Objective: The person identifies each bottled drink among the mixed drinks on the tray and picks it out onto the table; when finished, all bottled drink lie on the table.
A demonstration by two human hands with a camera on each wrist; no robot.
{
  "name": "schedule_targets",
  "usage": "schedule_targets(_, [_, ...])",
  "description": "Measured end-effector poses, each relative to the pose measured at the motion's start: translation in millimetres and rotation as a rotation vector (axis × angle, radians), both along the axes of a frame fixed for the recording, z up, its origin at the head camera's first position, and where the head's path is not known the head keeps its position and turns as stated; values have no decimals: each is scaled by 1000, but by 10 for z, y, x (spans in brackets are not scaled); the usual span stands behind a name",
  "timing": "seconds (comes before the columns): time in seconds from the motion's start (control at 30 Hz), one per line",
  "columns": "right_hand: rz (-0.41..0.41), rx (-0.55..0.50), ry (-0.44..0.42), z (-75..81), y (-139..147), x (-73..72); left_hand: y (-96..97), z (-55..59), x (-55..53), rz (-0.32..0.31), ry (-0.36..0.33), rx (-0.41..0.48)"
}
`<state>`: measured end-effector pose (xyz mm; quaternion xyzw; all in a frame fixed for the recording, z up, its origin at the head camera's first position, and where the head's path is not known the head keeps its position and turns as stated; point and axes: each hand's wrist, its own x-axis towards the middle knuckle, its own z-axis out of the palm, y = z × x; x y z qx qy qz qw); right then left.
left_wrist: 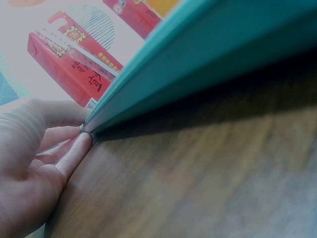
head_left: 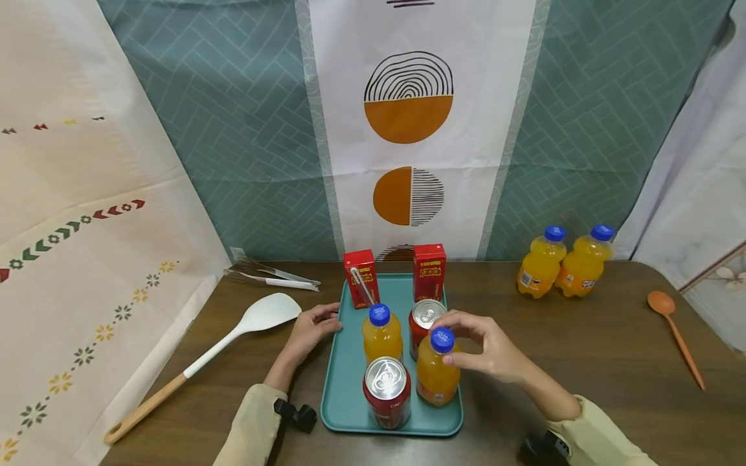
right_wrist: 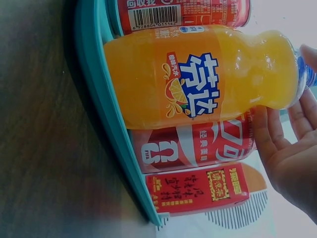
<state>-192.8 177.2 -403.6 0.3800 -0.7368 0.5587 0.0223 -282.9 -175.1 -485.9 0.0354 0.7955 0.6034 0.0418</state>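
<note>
My right hand (head_left: 489, 346) grips an orange soda bottle (head_left: 437, 375) by its neck, just below the blue cap. This bottle stands at the right front of a teal tray (head_left: 350, 408). At the tray's left edge, my left hand (head_left: 315, 330) pinches the rim between thumb and fingers, as the left wrist view shows. Also on the tray stand a second orange soda bottle (head_left: 381, 336), a front cola can (head_left: 387, 404), a cola can (head_left: 417, 336) behind the gripped bottle, and two red drink cartons (head_left: 361, 285) at the back.
Two more orange soda bottles (head_left: 541, 265) stand at the back right. An orange spoon (head_left: 676, 330) lies far right. On the left are a white spatula (head_left: 256, 320) with wooden handle and several pieces of clear-wrapped cutlery (head_left: 280, 278). Fabric hangs behind the table.
</note>
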Motion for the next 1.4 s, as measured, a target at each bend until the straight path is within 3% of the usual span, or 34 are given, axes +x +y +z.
schedule_targets(0.63, [-37,2,-48,72,-62,48,-59,-17,30,18,8,-2])
schedule_targets(1.4, [-69,48,-3,197,-99,135,1,-2,26,-3,-1,26])
